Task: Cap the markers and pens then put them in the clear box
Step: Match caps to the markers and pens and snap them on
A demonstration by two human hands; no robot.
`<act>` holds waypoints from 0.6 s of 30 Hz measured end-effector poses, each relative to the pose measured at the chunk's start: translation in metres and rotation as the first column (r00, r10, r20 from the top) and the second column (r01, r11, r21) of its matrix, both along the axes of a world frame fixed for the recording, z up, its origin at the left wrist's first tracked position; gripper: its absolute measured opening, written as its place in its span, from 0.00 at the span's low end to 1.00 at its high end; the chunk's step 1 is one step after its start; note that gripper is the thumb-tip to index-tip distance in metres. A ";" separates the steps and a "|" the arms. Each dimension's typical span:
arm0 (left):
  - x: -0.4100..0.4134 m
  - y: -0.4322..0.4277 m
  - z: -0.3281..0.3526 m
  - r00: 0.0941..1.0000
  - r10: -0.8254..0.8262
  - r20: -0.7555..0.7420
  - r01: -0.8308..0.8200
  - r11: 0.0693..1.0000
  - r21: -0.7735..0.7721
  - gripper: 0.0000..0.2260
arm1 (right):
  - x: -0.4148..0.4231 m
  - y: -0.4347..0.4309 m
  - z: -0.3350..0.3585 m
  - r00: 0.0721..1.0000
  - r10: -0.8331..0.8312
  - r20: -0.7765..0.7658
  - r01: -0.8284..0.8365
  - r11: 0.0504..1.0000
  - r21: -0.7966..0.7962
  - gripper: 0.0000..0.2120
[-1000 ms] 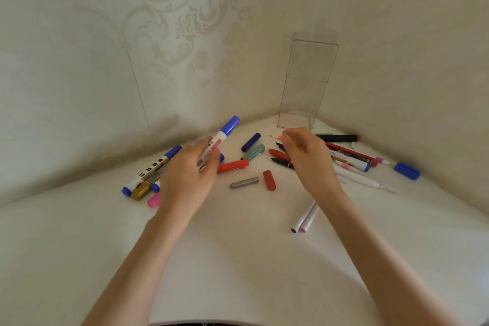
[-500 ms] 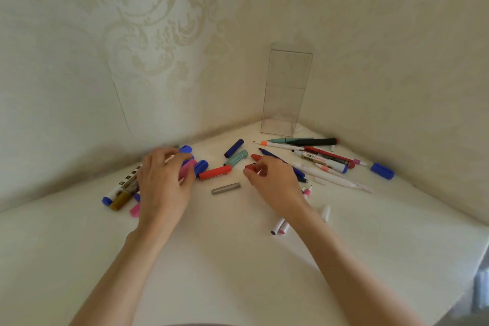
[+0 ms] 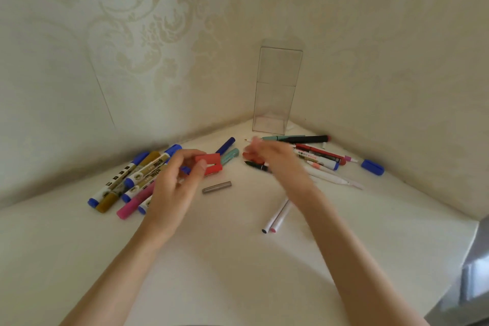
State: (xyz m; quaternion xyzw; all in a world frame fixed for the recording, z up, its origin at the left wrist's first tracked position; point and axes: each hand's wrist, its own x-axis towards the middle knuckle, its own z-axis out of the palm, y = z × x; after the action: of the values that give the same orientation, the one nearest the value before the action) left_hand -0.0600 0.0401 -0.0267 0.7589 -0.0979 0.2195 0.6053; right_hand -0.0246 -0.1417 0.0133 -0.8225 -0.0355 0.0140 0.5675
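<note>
Red cap (image 3: pixel 211 163) is pinched in the left hand (image 3: pixel 174 185); the right hand (image 3: pixel 277 161), too blurred to judge its grip, could knock pens (image 3: pixel 317 157) rolling.

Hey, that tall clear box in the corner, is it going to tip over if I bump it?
Probably, yes: the clear box stands upright, tall on a narrow base, and looks empty, so likely light. The walls close behind may catch it, so it would more likely fall forward.

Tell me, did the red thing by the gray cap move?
Yes. The left hand has lifted the red thing off the table, up from the gray cap.
</note>
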 end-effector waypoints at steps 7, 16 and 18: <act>0.005 0.001 0.005 0.992 0.045 -0.122 -0.071 0.973 -0.218 0.07 | 0.054 -0.046 -0.021 0.972 -0.083 0.222 0.193 0.818 -0.541 0.10; 0.010 0.003 -0.007 0.997 0.024 -0.070 -0.033 0.991 -0.128 0.06 | 0.065 -0.074 -0.029 0.932 -0.223 0.287 0.361 0.655 -0.664 0.10; 0.011 -0.002 -0.009 0.999 0.003 -0.052 -0.006 0.998 -0.065 0.06 | 0.061 -0.105 -0.033 0.910 -0.315 0.271 0.413 0.607 -0.679 0.12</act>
State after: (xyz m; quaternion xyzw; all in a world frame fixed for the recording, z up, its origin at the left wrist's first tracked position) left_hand -0.0492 0.0376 -0.0352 0.7445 -0.0732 0.2040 0.6315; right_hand 0.0369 -0.2464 -0.0199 -0.9671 0.1060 -0.1398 0.1840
